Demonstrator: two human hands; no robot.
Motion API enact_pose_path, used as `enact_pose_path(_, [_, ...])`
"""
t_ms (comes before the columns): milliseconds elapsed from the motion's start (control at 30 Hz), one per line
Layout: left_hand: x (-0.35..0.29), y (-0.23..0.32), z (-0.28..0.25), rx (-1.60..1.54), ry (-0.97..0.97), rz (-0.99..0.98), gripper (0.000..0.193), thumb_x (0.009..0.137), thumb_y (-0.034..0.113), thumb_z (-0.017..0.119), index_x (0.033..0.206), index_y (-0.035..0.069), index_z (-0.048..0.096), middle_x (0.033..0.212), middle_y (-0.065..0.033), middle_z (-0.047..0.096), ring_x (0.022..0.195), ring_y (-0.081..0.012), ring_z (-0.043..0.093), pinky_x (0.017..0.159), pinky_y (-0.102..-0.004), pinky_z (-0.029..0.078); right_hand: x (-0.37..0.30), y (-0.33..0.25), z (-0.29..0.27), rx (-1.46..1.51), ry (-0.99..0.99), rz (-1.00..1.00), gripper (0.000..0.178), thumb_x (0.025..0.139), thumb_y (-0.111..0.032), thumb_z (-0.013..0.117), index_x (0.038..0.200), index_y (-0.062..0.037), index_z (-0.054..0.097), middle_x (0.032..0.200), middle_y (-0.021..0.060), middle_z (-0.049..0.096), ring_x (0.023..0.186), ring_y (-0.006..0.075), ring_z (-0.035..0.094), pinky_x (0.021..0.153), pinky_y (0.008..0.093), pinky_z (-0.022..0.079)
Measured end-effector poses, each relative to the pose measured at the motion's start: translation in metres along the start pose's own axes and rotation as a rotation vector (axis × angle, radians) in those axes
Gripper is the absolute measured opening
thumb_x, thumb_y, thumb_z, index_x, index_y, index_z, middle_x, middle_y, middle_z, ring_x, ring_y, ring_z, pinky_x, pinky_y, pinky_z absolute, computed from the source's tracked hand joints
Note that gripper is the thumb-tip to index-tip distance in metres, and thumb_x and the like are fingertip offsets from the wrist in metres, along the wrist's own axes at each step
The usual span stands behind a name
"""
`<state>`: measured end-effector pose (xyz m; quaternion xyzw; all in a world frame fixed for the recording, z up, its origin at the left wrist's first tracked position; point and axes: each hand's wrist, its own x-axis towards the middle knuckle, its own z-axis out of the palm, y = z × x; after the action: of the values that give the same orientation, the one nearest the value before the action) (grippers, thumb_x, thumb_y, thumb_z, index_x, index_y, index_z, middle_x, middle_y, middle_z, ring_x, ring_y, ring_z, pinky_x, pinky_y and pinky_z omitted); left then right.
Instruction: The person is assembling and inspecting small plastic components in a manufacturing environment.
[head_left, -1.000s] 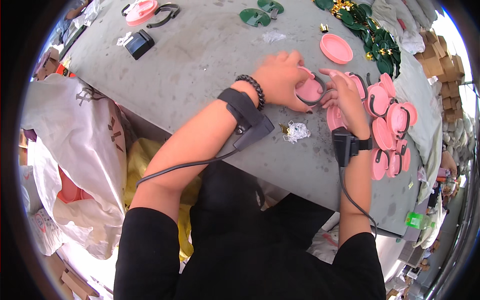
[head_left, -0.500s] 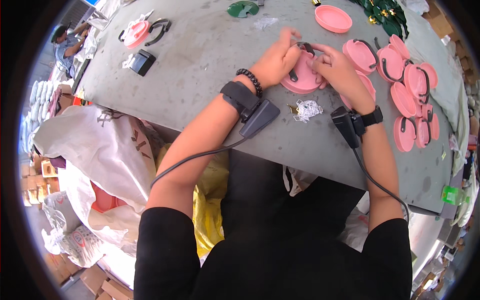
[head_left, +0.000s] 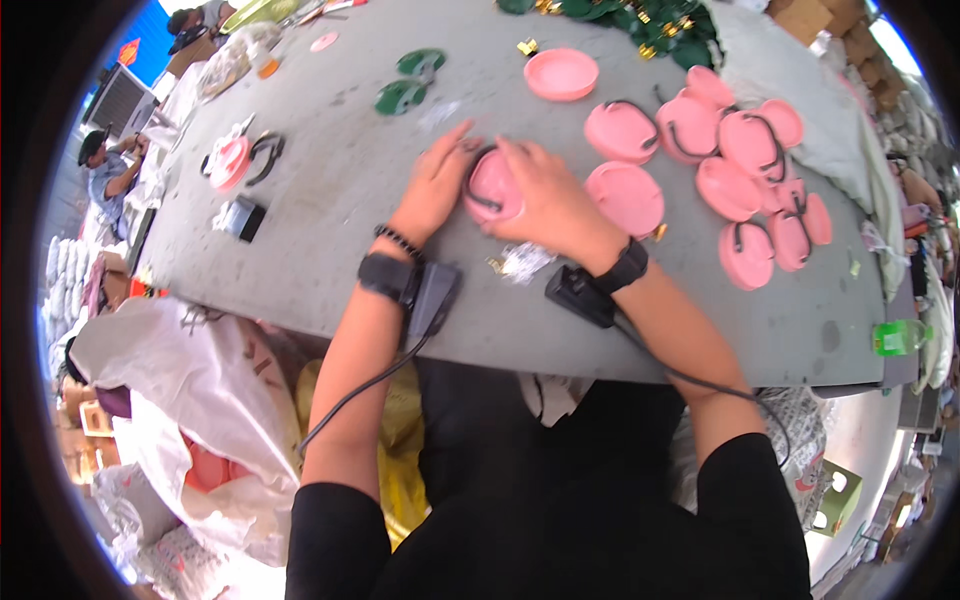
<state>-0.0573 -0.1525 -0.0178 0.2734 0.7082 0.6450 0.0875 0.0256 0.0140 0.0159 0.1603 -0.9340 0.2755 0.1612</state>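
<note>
A round pink plastic case (head_left: 496, 190) with a curved black strap along its left side is between my hands, above the grey table. My right hand (head_left: 550, 200) grips its right side, thumb and fingers around the edge. At the left edge, by the strap, my left hand (head_left: 432, 190) closes its fingertips on the case, one finger stretched upward; motion blurs these fingers slightly. A small heap of white chain (head_left: 526, 262) lies just below the case. To the right of my right hand lies another pink case (head_left: 625, 198).
Several pink cases with black straps (head_left: 752, 145) cluster at the right. A pink dish (head_left: 561, 75) and green discs (head_left: 402, 97) lie farther back. At the left are a black box (head_left: 240, 218) and another strapped pink case (head_left: 230, 163). A white sack (head_left: 190, 350) hangs by the table's front edge.
The view has shifted, so the table things appear farther left. The pink case has been turned, its strap now along the left side, and my right hand has wrapped around its right side.
</note>
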Motion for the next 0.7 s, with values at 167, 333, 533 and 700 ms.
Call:
enact_pose_path(167, [0.0, 0.0, 0.0, 0.03, 0.25, 0.073, 0.031, 0.093, 0.019, 0.042, 0.116, 0.0, 0.051, 0.109, -0.0117, 0.06, 0.104, -0.0173, 0.055, 0.089, -0.0261, 0.04, 0.005, 0.045, -0.077, 0.261, 0.183, 0.06, 0.068, 0.062, -0.033, 0.075, 0.117, -0.0019, 0.048, 0.105, 0.0208, 0.054, 0.102, 0.0293, 0.052, 0.089, 0.0402, 0.04])
enact_pose_path(333, [-0.002, 0.003, 0.002, 0.026, 0.247, 0.0, 0.027, 0.091, 0.02, 0.045, 0.107, 0.002, 0.057, 0.1, -0.0079, 0.063, 0.095, -0.0156, 0.057, 0.085, -0.0267, 0.042, -0.006, 0.096, -0.138, -0.878, 0.61, 0.215, 0.055, 0.068, -0.027, 0.073, 0.114, -0.0035, 0.053, 0.111, 0.0166, 0.055, 0.103, 0.0267, 0.053, 0.088, 0.0384, 0.043])
enact_pose_path(533, [-0.008, 0.018, 0.007, 0.399, 0.146, 0.005, 0.029, 0.083, 0.026, 0.056, 0.106, 0.008, 0.058, 0.103, -0.012, 0.062, 0.097, -0.026, 0.057, 0.088, -0.0332, 0.041, -0.027, 0.088, -0.112, 0.054, 0.119, 0.346, 0.05, 0.078, -0.024, 0.067, 0.12, -0.0024, 0.052, 0.118, 0.0132, 0.055, 0.105, 0.0243, 0.054, 0.093, 0.0349, 0.04])
enact_pose_path(700, [-0.012, 0.039, 0.054, 0.572, -0.152, 0.374, 0.049, 0.073, 0.031, 0.066, 0.115, 0.01, 0.053, 0.12, -0.0134, 0.052, 0.115, -0.0303, 0.046, 0.097, -0.0432, 0.034, 0.001, 0.097, -0.09, 0.085, -0.062, 0.313, 0.044, 0.079, -0.018, 0.063, 0.12, -0.0033, 0.053, 0.115, 0.0127, 0.057, 0.104, 0.0225, 0.054, 0.091, 0.0332, 0.041])
